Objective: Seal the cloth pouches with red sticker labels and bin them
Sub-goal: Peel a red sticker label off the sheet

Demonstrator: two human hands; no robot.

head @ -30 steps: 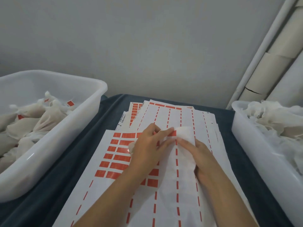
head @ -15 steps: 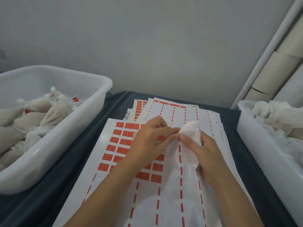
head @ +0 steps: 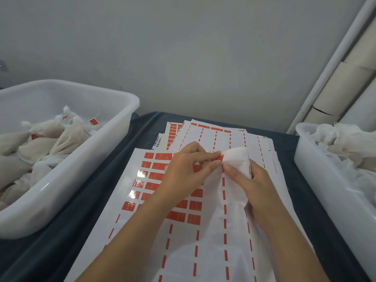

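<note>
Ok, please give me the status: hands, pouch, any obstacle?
Left hand pinches red sticker onto pouch top. Right hand grips pouch. Not binned yet. Nothing in the way.

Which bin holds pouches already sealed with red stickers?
The left bin: its pouches show red stickers. The right bin shows none.

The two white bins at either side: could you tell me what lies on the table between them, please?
In the head view, between the left bin and the right bin, overlapping sticker sheets lie on the dark cloth, under both hands working a white pouch.
</note>
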